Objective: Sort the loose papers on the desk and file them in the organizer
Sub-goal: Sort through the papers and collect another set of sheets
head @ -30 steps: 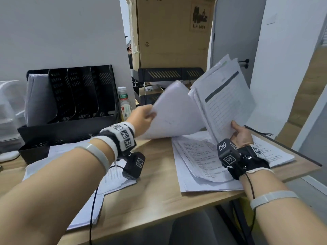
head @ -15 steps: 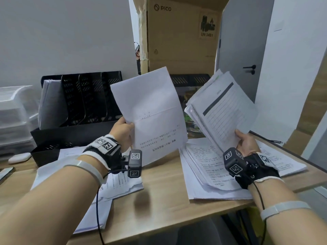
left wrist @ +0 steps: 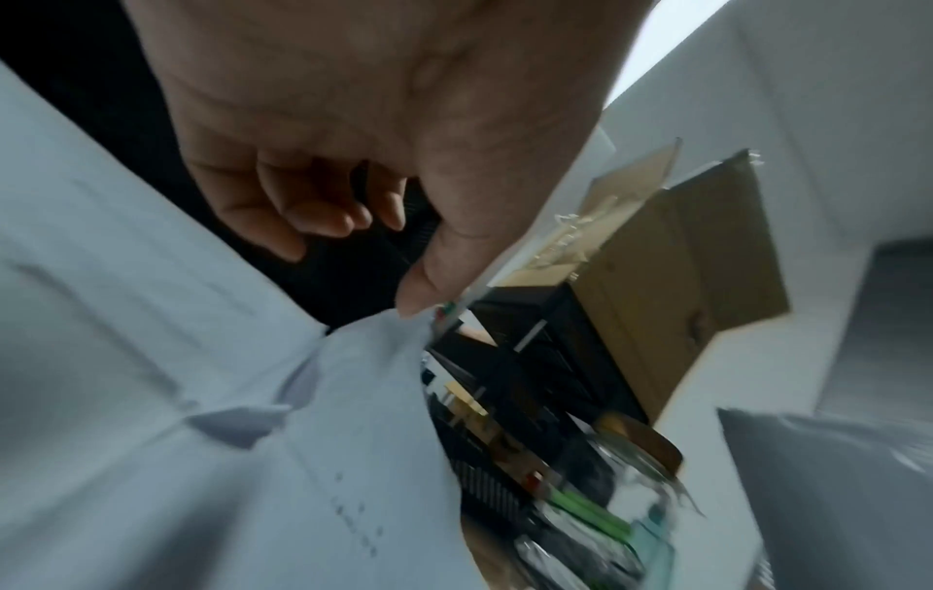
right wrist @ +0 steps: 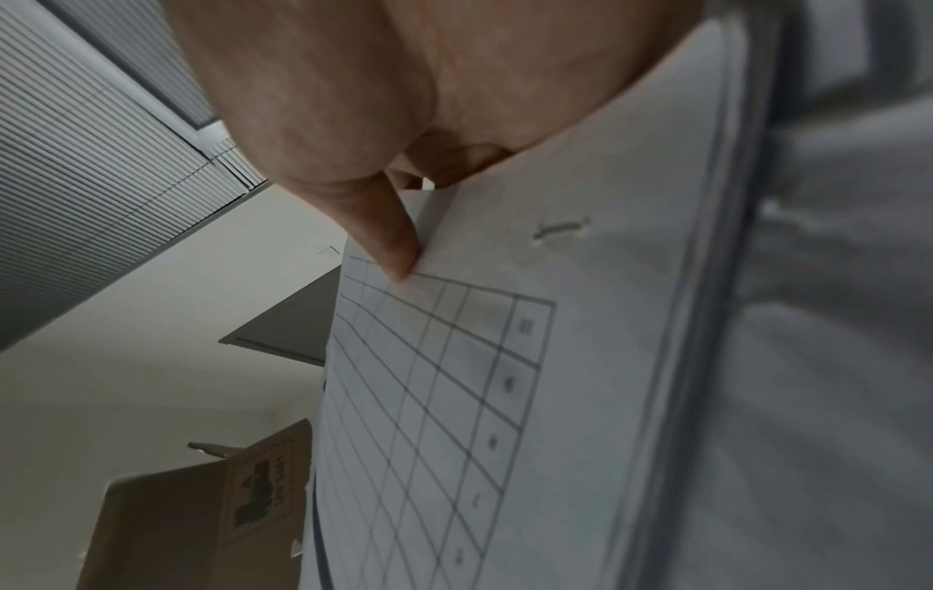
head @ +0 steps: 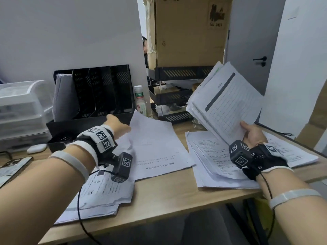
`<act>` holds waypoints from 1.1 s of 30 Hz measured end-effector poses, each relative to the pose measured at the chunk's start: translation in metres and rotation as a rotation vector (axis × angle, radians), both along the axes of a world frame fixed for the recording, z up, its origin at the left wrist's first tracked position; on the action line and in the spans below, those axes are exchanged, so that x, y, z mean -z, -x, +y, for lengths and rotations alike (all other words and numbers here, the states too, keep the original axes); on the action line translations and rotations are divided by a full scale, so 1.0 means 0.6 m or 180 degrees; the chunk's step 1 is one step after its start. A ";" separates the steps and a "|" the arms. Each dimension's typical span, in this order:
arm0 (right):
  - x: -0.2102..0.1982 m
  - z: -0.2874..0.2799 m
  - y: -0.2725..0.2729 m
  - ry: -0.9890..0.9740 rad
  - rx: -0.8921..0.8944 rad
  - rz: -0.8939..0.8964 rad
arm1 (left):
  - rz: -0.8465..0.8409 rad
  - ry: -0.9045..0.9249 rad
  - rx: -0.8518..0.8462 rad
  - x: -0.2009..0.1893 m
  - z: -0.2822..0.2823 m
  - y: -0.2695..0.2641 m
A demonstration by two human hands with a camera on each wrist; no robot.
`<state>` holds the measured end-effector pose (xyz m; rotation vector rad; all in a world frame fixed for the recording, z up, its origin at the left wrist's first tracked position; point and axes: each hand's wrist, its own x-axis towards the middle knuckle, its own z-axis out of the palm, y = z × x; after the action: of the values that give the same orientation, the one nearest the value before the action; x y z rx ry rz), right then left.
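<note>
My left hand (head: pixel 118 126) hovers in front of the black file organizer (head: pixel 99 92), whose leftmost slot holds papers (head: pixel 65 98). In the left wrist view the fingers (left wrist: pixel 303 215) hang loosely curled and the thumb tip touches the top corner of a single white sheet (left wrist: pixel 353 439). That sheet (head: pixel 155 149) lies tilted on the desk, between two paper piles. My right hand (head: pixel 253 135) holds up a stapled bundle with a printed grid (head: pixel 226 103). Its thumb (right wrist: pixel 388 239) presses the front page (right wrist: pixel 555 359). One pile (head: pixel 106 191) lies under my left wrist, another (head: pixel 208 156) under the bundle.
A small bottle (head: pixel 140 101) stands right of the organizer. Behind it are black stacked trays (head: pixel 177 96) under a cardboard box (head: pixel 191 32). Clear plastic drawers (head: pixel 21 106), a white case (head: pixel 36 148) and a phone (head: pixel 14 165) sit at the left.
My left hand pulled one sheet away from the bundle, held it upright, then lowered it flat onto the desk and loosened its hold. The right hand kept the bundle raised.
</note>
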<state>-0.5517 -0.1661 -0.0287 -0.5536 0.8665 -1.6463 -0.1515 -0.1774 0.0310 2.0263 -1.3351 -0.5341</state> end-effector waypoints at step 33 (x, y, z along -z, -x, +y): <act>0.044 0.173 0.128 -0.1102 0.1666 0.0292 | 0.1893 -0.0659 0.2111 0.113 -0.031 0.355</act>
<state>-0.6282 -0.0623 -0.0550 -0.1640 1.4175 -1.8819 -0.3644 -0.1958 -0.0366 1.3414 -1.5730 -1.4871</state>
